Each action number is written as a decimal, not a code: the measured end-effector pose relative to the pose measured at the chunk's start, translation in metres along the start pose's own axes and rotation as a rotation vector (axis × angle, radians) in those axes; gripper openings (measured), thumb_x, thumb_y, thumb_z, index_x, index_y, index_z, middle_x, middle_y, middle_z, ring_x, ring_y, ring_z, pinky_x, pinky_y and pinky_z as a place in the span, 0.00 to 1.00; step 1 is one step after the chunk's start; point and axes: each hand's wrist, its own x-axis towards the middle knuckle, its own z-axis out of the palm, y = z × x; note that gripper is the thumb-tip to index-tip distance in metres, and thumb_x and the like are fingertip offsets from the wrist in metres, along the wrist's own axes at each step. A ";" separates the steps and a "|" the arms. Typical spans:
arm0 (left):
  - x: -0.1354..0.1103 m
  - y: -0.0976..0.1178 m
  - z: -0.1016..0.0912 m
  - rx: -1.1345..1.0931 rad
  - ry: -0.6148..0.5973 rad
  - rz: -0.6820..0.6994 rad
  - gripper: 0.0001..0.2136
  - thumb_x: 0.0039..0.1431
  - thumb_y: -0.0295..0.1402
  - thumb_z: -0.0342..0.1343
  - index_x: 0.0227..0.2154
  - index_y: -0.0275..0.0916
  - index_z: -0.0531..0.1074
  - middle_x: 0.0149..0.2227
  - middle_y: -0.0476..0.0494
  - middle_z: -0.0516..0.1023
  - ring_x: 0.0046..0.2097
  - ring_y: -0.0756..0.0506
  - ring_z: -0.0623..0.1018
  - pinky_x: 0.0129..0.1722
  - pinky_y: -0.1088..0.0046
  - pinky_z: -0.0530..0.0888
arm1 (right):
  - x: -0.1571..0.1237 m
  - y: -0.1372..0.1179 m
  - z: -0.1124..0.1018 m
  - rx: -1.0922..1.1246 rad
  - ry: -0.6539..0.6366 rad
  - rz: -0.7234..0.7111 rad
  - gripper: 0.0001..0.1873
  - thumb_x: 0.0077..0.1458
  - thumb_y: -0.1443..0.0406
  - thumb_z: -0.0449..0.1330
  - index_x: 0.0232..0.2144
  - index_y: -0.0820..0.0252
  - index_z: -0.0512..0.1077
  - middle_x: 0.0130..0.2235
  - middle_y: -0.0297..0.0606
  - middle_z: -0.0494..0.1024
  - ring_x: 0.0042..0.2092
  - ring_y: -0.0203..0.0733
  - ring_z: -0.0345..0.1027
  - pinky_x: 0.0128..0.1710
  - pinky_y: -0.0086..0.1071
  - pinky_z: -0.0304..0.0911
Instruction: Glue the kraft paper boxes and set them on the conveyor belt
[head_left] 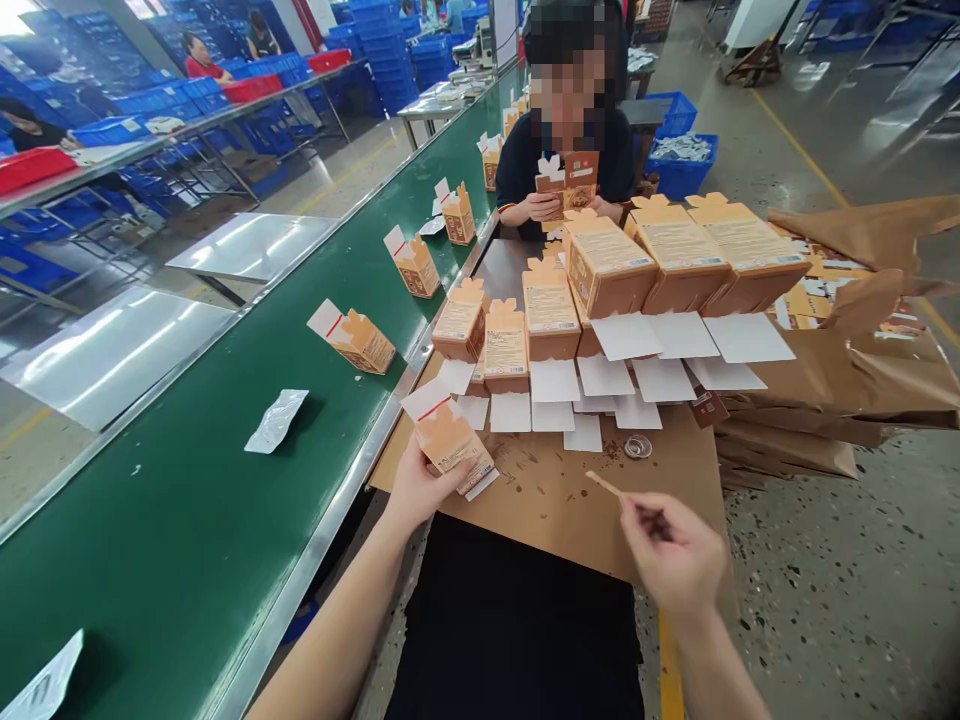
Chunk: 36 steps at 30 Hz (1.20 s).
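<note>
Left hand (416, 490) grasps a small orange cardboard carton (454, 448), white flap open, at 12 o'clock of it; right hand (675, 560) pinches a thin wooden stick (604, 484) pointing to 10 o'clock. Both over creased brown kraft paper (555, 500). Beyond, at 12 o'clock, rows of matching cartons (551, 315); green conveyor belt (187, 520) at 9 o'clock.

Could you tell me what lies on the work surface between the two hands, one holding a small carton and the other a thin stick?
In the head view, only bare brown paper lies between the left hand with its carton and the right hand with its stick.

Matt cardboard carton (452, 447), thin wooden stick (604, 484).
</note>
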 end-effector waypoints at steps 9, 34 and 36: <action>0.007 -0.022 0.000 -0.046 -0.012 -0.038 0.38 0.40 0.61 0.84 0.47 0.40 0.83 0.50 0.30 0.91 0.53 0.26 0.91 0.56 0.45 0.88 | -0.031 -0.039 0.115 0.188 -0.292 -0.120 0.15 0.72 0.65 0.61 0.31 0.53 0.79 0.25 0.31 0.76 0.24 0.36 0.66 0.27 0.28 0.68; -0.030 -0.023 0.027 0.085 0.102 0.116 0.34 0.43 0.47 0.83 0.52 0.46 0.76 0.50 0.38 0.88 0.56 0.27 0.89 0.58 0.45 0.86 | -0.068 -0.043 0.062 0.255 -0.254 0.001 0.16 0.73 0.62 0.65 0.29 0.54 0.81 0.23 0.31 0.76 0.22 0.34 0.69 0.24 0.25 0.69; -0.030 -0.018 0.026 0.073 0.085 0.122 0.35 0.42 0.46 0.84 0.52 0.46 0.76 0.50 0.38 0.88 0.54 0.28 0.89 0.57 0.46 0.86 | -0.069 -0.045 0.064 0.264 -0.259 -0.025 0.16 0.72 0.64 0.65 0.29 0.55 0.81 0.23 0.30 0.76 0.22 0.34 0.68 0.24 0.25 0.68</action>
